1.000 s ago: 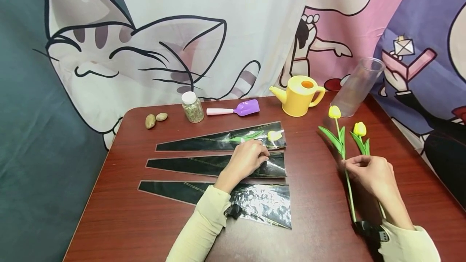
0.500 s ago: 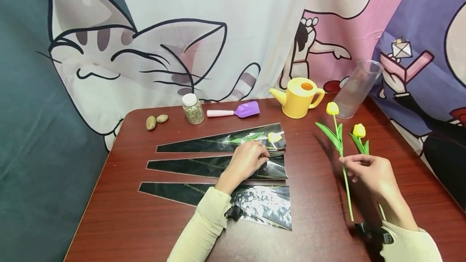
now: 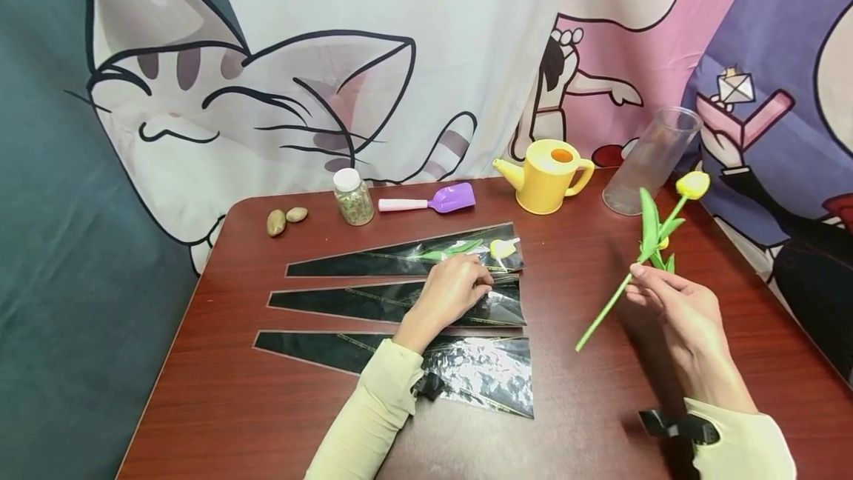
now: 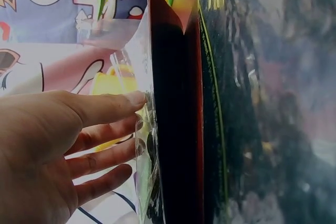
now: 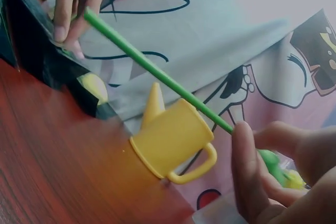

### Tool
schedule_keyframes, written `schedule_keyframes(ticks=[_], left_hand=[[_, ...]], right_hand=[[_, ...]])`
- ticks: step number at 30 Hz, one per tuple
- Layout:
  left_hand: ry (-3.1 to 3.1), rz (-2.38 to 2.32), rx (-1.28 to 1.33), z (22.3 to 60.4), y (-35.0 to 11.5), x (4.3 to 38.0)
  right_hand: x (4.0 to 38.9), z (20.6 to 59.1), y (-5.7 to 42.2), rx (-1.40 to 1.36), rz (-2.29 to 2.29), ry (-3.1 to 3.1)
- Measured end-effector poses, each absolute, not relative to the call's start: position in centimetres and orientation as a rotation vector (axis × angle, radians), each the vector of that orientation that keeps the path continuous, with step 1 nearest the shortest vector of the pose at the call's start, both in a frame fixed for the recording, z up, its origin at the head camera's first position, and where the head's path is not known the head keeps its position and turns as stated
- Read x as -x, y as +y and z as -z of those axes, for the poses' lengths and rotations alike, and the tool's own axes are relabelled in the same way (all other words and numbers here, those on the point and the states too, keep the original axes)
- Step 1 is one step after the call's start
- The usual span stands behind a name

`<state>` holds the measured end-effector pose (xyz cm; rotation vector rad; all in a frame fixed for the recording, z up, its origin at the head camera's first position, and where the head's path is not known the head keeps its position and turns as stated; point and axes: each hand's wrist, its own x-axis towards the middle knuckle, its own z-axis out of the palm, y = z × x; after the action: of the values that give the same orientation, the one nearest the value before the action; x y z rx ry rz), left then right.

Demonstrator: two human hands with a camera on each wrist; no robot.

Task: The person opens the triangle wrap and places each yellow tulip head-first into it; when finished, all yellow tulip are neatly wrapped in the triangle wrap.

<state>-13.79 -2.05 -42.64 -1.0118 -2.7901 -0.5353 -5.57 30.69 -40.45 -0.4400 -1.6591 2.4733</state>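
My right hand (image 3: 686, 321) pinches the green stem of an artificial yellow tulip (image 3: 649, 224) between thumb and fingertips, just below its leaves. The tulip is tilted above the table, its bloom up to the right and its stem end (image 5: 121, 40) toward the sleeves. With thumb and fingers, my left hand (image 3: 448, 291) pinches the far edge of the middle black-and-clear flower sleeve (image 3: 346, 301). Beyond it lies a sleeve (image 3: 333, 266) with another yellow tulip (image 3: 502, 249) inside. A third sleeve (image 3: 480, 369) lies nearer me, partly under my left forearm.
A second loose tulip (image 3: 669, 264) is mostly hidden behind the held one. Along the back stand a yellow watering can (image 3: 541, 187), a clear vase (image 3: 643, 169) and a white-lidded jar (image 3: 355, 202). A purple scoop (image 3: 453, 198) and two stones (image 3: 276, 223) lie there too.
My right hand has lifted the tulip and turned it, so the bloom swings right and the stem end swings up and left. The left hand stays at the middle sleeve.
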Motion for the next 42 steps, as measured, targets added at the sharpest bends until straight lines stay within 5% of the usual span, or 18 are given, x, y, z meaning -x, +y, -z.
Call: schedule_keyframes(ticks=[28, 42], left_hand=[[-2.769, 0.54, 0.971, 42.4, -1.8, 13.9], [-2.688, 0.425, 0.988, 42.5, -1.7, 13.9]], right_hand=[[7.3, 43.5, 23.9, 0.656, -2.504, -1.172], [6.9, 44.1, 18.8, 0.958, -2.638, -1.466]])
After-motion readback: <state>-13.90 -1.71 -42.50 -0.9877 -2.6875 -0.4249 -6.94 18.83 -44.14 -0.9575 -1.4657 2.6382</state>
